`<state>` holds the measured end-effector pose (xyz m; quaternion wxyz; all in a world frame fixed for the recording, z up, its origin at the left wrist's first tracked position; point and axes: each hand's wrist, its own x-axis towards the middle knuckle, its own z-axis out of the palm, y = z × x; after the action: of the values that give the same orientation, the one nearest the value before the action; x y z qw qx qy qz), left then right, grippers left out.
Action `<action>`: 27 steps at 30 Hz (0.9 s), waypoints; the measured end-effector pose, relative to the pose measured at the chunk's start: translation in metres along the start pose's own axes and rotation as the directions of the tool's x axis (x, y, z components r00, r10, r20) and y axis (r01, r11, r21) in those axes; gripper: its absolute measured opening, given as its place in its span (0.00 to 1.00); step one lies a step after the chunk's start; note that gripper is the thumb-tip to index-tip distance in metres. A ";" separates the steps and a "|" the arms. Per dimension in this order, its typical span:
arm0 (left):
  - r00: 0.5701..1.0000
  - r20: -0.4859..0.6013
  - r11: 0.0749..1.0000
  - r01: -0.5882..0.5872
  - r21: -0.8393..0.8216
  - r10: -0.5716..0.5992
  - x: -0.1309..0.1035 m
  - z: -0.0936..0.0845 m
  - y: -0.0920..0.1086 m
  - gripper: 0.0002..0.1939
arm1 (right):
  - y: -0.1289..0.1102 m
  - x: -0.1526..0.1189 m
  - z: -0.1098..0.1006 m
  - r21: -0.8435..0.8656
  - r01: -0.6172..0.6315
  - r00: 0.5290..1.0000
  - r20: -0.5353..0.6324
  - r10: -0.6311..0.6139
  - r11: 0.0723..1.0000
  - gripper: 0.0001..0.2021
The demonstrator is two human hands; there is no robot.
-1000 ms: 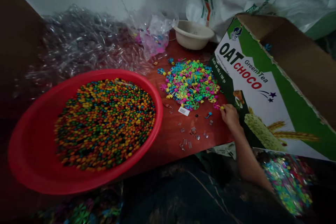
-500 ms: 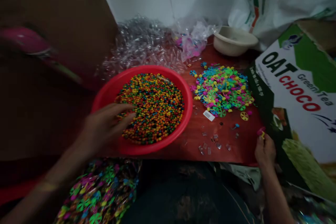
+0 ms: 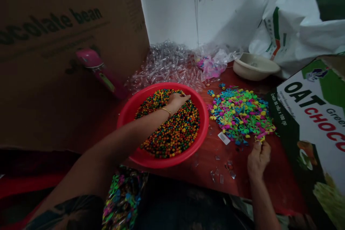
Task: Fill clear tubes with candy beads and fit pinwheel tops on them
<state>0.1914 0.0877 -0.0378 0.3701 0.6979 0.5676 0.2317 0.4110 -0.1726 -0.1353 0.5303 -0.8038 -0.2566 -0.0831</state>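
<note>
My left hand [image 3: 176,102] reaches into the red plastic basin [image 3: 167,162], low over small multicoloured round candies [image 3: 172,140]. Its fingers are bent down among the candies near the far right side; what they hold is hard to make out. A thin gold bracelet [image 3: 166,111] circles that wrist. At the near edge of a heap of bright plastic pinwheel pieces [image 3: 239,113], my right hand [image 3: 259,156] pinches a yellow pinwheel piece [image 3: 260,139] between thumb and fingers.
Clear plastic tubes [image 3: 172,64] are piled by the wall, beside a pink-tinted bag [image 3: 212,66] and a cream bowl [image 3: 254,68]. Cardboard boxes flank both sides; a pink bottle-like object [image 3: 90,59] is at left. A bag of filled pieces [image 3: 124,201] sits below the table edge.
My left hand has moved right and deeper into the basin, onto the candies. My right hand has come closer to the pinwheel heap. The head view has shifted upward and left.
</note>
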 end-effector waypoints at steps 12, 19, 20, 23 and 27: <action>0.868 0.179 0.851 -0.379 -0.363 0.463 -0.058 -0.051 -0.014 0.15 | -0.077 -0.004 0.001 0.521 -0.442 0.872 0.440 0.213 0.731 0.16; 0.946 0.308 0.720 -0.283 0.633 0.101 -0.082 -0.083 -0.029 0.12 | -0.114 -0.015 0.009 0.583 -0.584 0.764 0.630 0.140 0.564 0.12; 0.950 0.306 0.691 -0.265 0.672 0.066 -0.080 -0.079 -0.029 0.10 | -0.115 -0.015 0.008 0.569 -0.581 0.757 0.641 0.129 0.582 0.12; 0.953 0.303 0.714 -0.234 0.660 0.031 -0.065 -0.055 -0.028 0.05 | -0.117 -0.018 0.004 0.553 -0.547 0.769 0.628 0.117 0.629 0.11; 0.956 0.293 0.804 -0.201 0.560 0.035 -0.041 -0.026 -0.026 0.07 | -0.117 -0.025 0.006 0.546 -0.576 0.748 0.653 0.122 0.609 0.11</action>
<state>0.1460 0.0569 -0.0383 0.1961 0.8366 0.5108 -0.0273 0.3307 -0.1397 -0.0533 0.7076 -0.5515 -0.2388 0.3717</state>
